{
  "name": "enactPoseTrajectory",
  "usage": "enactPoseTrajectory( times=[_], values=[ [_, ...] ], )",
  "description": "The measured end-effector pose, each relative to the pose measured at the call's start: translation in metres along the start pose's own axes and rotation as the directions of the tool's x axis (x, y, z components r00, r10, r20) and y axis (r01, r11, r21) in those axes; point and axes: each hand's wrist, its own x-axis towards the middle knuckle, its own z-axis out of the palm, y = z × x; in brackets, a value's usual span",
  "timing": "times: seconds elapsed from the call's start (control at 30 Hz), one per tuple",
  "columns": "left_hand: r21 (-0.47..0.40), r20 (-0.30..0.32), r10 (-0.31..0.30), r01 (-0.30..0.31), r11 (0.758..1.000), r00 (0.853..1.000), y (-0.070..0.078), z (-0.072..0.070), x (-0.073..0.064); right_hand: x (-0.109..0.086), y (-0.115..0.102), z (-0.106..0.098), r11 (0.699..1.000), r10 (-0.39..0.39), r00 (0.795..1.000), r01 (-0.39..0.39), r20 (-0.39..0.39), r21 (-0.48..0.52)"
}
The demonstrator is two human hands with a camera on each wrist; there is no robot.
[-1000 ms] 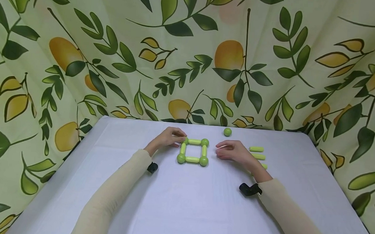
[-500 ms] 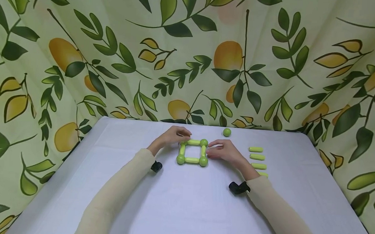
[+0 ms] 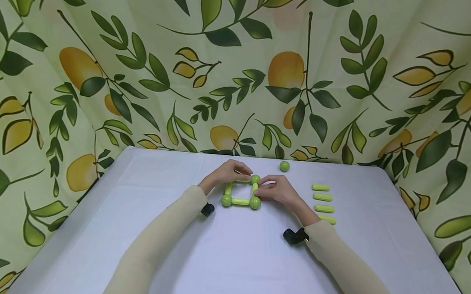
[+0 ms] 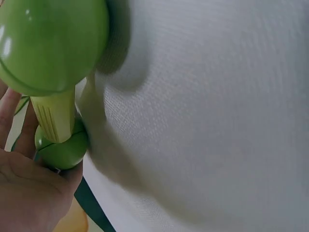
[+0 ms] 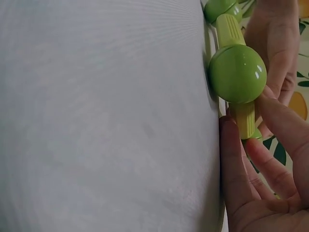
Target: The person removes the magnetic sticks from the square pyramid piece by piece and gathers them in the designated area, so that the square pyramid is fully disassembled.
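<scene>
A square of green balls and pale yellow-green ribbed rods [image 3: 240, 201] lies on the table. My left hand [image 3: 229, 172] reaches over its far side with loosely extended fingers, hiding the far-left ball and part of the far rod. Seen from the left wrist, that far-left ball [image 4: 63, 150] sits against the hand, beyond a big near ball [image 4: 53, 43]. At the right side, my right hand [image 3: 279, 190] pinches the right rod [image 3: 254, 188] near the far-right ball [image 3: 255, 179]. The right wrist view has fingers on both sides of this rod [image 5: 245, 118], beyond the near-right ball [image 5: 237, 73].
Several loose rods [image 3: 323, 197] lie in a column right of the right hand. A single ball [image 3: 284, 166] rests by the table's far edge. White cloth covers the table [image 3: 236, 259], and a leaf-and-fruit patterned curtain [image 3: 231, 84] hangs behind it.
Along the square's far side, the left hand has moved right. The right hand has come left from beside the square onto its right rod, uncovering the loose rods. The square has stayed put.
</scene>
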Motion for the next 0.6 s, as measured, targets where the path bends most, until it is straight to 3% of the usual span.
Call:
enactPoseTrajectory(
  times=[0.37,0.6],
  values=[
    [0.041,0.010,0.027,-0.027,0.999,1.000,0.0015,0.0052,0.0061,0.0024,-0.0016,0.0035,0.999,0.025,1.000,-0.024,-0.017,0.021],
    [0.076,0.017,0.004,-0.005,0.997,1.000,0.0019,0.0084,0.0082,0.0012,-0.0033,0.0038,0.999,0.031,0.999,-0.030,-0.040,0.011]
  ],
)
